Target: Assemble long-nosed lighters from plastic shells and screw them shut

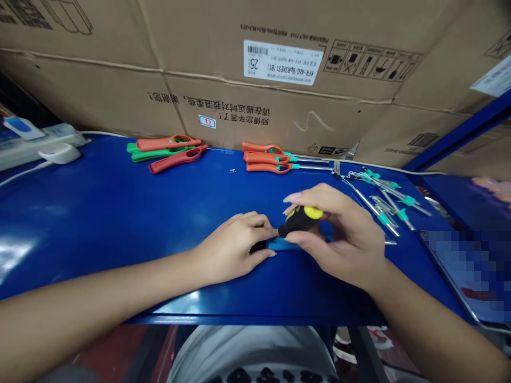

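Note:
My left hand (235,244) rests on the blue tabletop, its fingers closed on a blue lighter casing (284,243) lying flat. Most of that casing is hidden beneath both hands, and a short metal tip (390,242) shows to the right of them. My right hand (347,239) grips a stubby screwdriver (300,221) with a black and yellow handle. The screwdriver is tilted, its lower end pointing down at the casing beside my left fingertips. Its tip is hidden.
Orange, red and green casing halves (171,149) lie at the back left. Orange long-nosed lighters (267,158) lie at the back centre. Loose metal tubes with teal parts (383,197) are heaped to the right, near a tablet-like device (451,271). Cardboard (207,58) stands behind; a power strip (40,143) sits left.

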The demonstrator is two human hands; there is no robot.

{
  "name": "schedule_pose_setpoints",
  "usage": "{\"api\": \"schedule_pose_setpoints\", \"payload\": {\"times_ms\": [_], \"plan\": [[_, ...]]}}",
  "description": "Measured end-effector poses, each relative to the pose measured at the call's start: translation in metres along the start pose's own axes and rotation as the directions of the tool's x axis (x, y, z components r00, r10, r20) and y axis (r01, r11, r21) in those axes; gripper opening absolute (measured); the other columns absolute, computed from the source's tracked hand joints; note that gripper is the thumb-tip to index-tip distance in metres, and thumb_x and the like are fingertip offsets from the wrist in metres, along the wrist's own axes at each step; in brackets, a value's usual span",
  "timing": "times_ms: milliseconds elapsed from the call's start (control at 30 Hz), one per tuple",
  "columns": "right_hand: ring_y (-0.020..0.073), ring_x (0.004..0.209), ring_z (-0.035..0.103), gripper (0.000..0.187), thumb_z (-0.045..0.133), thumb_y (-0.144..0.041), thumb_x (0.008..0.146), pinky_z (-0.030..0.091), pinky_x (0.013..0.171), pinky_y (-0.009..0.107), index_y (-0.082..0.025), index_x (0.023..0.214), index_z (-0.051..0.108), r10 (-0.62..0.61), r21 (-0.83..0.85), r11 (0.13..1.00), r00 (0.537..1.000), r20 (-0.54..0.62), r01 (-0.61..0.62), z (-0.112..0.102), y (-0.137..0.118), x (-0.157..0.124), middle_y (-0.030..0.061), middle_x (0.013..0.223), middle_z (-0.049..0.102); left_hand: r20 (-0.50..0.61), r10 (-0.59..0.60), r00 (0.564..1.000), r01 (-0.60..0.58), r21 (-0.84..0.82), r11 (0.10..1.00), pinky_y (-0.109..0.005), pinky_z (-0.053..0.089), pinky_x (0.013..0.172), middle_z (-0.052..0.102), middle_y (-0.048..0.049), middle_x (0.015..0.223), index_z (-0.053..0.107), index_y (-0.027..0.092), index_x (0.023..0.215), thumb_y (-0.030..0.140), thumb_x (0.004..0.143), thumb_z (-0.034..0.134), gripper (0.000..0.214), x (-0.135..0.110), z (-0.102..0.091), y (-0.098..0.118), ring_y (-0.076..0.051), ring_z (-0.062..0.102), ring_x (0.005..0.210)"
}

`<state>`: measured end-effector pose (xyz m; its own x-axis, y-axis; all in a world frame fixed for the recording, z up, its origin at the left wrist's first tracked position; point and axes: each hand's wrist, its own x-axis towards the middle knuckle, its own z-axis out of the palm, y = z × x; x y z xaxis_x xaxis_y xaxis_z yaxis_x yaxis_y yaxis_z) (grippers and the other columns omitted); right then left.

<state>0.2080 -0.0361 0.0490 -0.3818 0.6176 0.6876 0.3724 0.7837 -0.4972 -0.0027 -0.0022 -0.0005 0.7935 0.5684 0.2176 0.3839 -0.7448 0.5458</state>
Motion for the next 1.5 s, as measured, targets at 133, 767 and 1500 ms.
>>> {"api": "schedule_pose_setpoints", "payload": {"times_ms": [133, 767, 1500], "plan": [[0.018, 0.081, 0.07, 0.036, 0.073, -0.027, 0.09, 0.058, 0.056, 0.028, -0.028, 0.124, 0.061, 0.115, 0.107, 0.989, 0.99, -0.081, -0.106, -0.003, 0.009, -0.003, 0.0053, 0.107, 0.07, 0.047, -0.033, 0.998, 0.032, 0.027, 0.999, -0.037, 0.049, 0.091, 0.068, -0.0052, 0.109, 0.069, 0.022, 0.119, 0.025, 0.094, 0.067, 0.025, -0.002, -0.008, 0.001, -0.023, 0.064, 0.105], [0.0263, 0.092, 0.063, 0.015, 0.061, -0.021, 0.073, 0.048, 0.08, 0.037, -0.021, 0.088, 0.062, 0.674, -0.716, 0.481, 0.736, -0.068, -0.506, -0.095, 0.071, 0.001, 0.0085, 0.095, 0.064, 0.13, -0.128, 0.983, 0.098, 0.217, 0.971, -0.034, 0.052, 0.086, 0.067, -0.0081, 0.109, 0.065, 0.021, 0.132, 0.028, 0.094, 0.065, 0.038, 0.002, -0.027, -0.004, -0.024, 0.065, 0.1], [0.0337, 0.103, 0.061, 0.018, 0.056, -0.012, 0.08, 0.044, 0.078, 0.038, -0.018, 0.096, 0.063, 0.895, -0.881, 0.292, 0.432, 0.113, -0.374, -0.096, 0.087, -0.005, 0.0164, 0.107, 0.06, -0.073, -0.251, 0.965, 0.26, 0.357, 0.897, -0.034, 0.051, 0.094, 0.069, -0.0096, 0.114, 0.072, 0.016, 0.123, 0.046, 0.084, 0.059, 0.051, 0.108, -0.119, -0.091, -0.027, 0.066, 0.105]]}}
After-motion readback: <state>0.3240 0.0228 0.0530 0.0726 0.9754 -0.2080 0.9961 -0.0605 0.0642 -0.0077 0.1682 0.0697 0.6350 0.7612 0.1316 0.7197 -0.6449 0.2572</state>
